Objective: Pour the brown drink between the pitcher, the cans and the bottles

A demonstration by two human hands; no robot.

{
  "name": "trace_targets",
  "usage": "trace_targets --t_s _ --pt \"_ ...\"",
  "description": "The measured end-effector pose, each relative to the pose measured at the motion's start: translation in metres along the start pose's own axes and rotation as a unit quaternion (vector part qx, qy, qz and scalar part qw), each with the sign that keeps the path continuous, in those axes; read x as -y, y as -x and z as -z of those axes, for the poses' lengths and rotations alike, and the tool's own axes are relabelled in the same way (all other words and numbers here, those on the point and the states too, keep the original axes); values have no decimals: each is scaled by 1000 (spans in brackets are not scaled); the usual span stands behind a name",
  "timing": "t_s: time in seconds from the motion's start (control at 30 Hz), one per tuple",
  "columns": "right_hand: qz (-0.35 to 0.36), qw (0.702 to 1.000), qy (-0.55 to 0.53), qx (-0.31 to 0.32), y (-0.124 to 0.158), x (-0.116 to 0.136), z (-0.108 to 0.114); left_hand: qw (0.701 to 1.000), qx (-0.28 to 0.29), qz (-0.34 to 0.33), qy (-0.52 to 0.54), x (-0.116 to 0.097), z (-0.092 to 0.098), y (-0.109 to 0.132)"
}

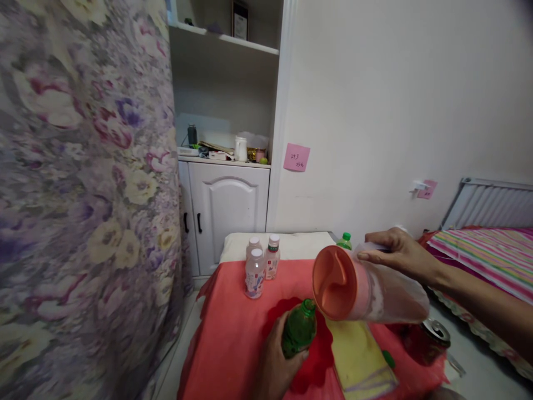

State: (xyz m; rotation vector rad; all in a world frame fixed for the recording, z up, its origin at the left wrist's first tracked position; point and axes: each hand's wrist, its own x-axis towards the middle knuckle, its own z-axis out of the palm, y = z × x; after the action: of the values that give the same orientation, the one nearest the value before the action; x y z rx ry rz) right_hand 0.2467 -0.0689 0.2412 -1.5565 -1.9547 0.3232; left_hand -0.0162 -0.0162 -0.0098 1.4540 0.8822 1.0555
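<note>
My left hand is wrapped round an uncapped green bottle, which it keeps roughly upright over a red scallop-edged dish. Fingers of my right hand grip the handle of a clear pitcher with an orange lid. The pitcher is tipped on its side and holds a brownish liquid. Its lid points left, close to the bottle's mouth; I cannot make out any stream between them. A loose green cap lies on the table by a folded yellow cloth.
Three small pinkish bottles stand at the back left of the red-covered table. A green-capped bottle is behind the pitcher, and an opened can stands at the right. A floral curtain hangs left; a bed is right.
</note>
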Motion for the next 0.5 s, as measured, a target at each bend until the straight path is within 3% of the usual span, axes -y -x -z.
trace_targets --t_s 0.13,0.5 --pt "-6 1000 -3 1 0 2 0 999 10 -23 -23 0 0 1" --pt "2 1000 24 -6 -1 4 -1 999 14 -9 -31 3 1 0"
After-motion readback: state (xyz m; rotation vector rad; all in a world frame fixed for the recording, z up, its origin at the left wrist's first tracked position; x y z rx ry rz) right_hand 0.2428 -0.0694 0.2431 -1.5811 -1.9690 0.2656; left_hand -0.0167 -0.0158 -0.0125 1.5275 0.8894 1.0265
